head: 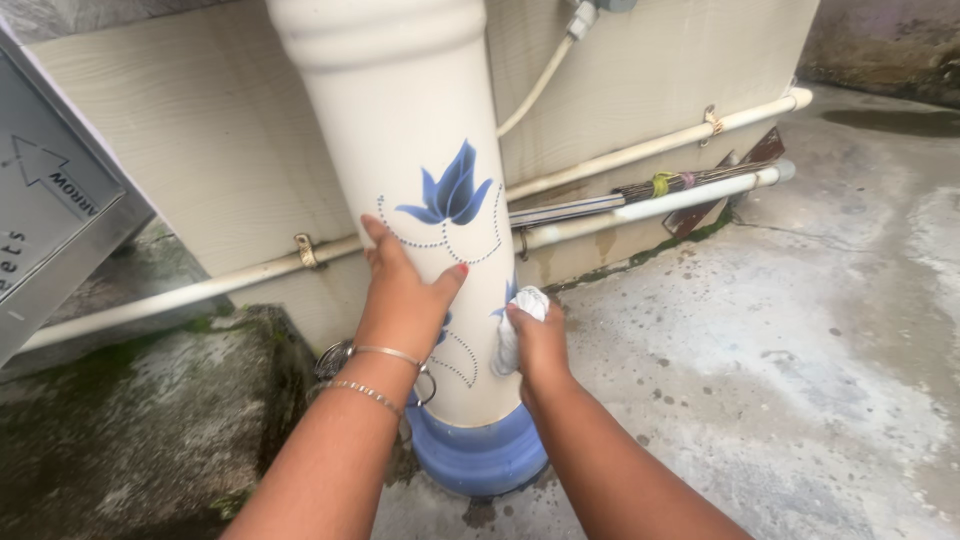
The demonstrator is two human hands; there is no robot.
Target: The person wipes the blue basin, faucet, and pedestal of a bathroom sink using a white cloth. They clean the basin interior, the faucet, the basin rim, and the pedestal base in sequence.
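Upright, the tall cream ceramic pillar with blue flowers takes the left hand spread flat; the right hand pinches a crumpled white cloth against it, lower down.

**Cream, blue and grey**

The tall vase is cream with blue flowers outlined in dotted lines, and a solid blue base. The cloth is white. The pipes are off-white; the floor is mottled grey with green moss.

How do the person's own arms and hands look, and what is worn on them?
Both forearms are bare, with no sleeves in view. The left hand has red-painted nails, and two thin metal bangles circle its wrist. The right hand shows no bangle, ring or glove.
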